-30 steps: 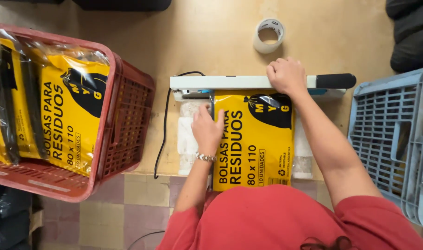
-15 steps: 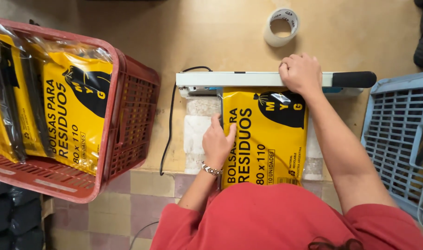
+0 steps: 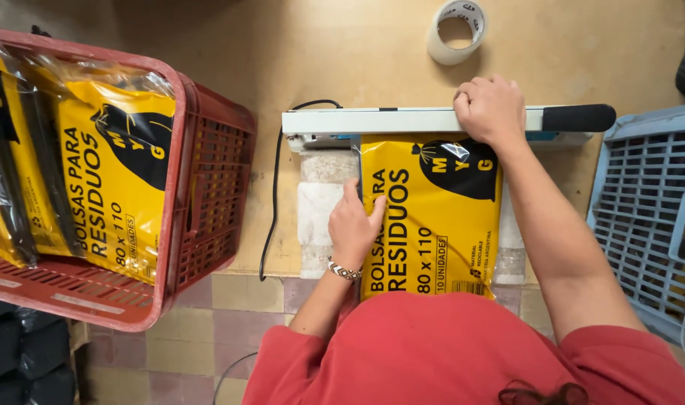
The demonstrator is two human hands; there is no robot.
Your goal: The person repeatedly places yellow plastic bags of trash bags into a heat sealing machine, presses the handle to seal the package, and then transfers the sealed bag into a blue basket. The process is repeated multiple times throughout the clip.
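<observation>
— So, what is the right hand (image 3: 491, 109) doing at this moment?

— It is pressing down on the white arm of the heat sealer (image 3: 402, 120), palm flat and fingers curled loosely over the bar, just short of its black handle (image 3: 579, 118). It is bearing on the bar, not gripping it tightly.

— And the left hand (image 3: 354, 225)?

— It is lying on the yellow packet of refuse bags (image 3: 432, 217), fingers spread open and flat, pinning the packet's left edge to the pad beneath. It is holding nothing closed in its grasp.

— Where is the packet sitting?

— It is lying flat on the desk (image 3: 342, 52) in front of the person, its top edge tucked under the sealer's arm, its lower end reaching toward the red shirt.

— Which step would you say is in hand?

— I judge that the top seam is being sealed: arm down, packet steadied.

— What is the coming move calling for?

— Lifting the arm cleanly before pulling, I think, so the hot seam is not dragging or wrinkling.

— Anything else about?

— A red crate (image 3: 207, 180) at the left is holding more yellow packets, a blue crate (image 3: 642, 217) is standing at the right, and a roll of tape (image 3: 456, 31) is lying beyond the sealer.
</observation>
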